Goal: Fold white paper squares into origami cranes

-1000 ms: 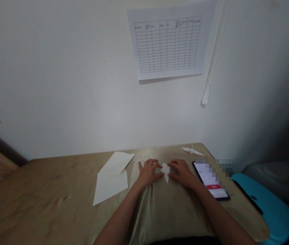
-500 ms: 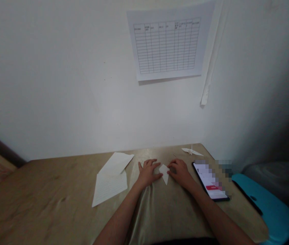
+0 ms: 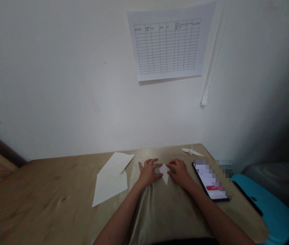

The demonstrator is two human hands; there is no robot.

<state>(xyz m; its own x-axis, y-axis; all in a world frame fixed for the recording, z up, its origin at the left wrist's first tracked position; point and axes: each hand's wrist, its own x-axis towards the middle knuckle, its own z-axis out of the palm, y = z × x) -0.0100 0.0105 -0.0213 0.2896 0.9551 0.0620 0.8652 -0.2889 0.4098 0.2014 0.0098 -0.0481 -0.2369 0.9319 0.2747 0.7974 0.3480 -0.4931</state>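
Paper folded into a small, white kite shape (image 3: 164,175) lies between the hands on a table with a tan, glossy, creased cover (image 3: 57,190), its long point toward the near edge; it should be light, thin and springy at the folds, prone to slide on the sheen and easily creased; its two slanting sides look the best hold, under little pressure. Left hand (image 3: 148,173) sits at its left side, fingers spread, thumb and index apart with tips at the paper; right hand (image 3: 181,172) is at its right side, fingers curled close; whether they pinch it, I cannot tell. Leftward lie white, overlapping paper pieces (image 3: 111,187), then a broad run of cover to the left edge; rightward is tighter, with a black-edged smartphone (image 3: 212,193) along the right edge and a white, pointed-winged paper figure (image 3: 192,151) near the far right corner; a white wall (image 3: 57,75) bounds the far edge.
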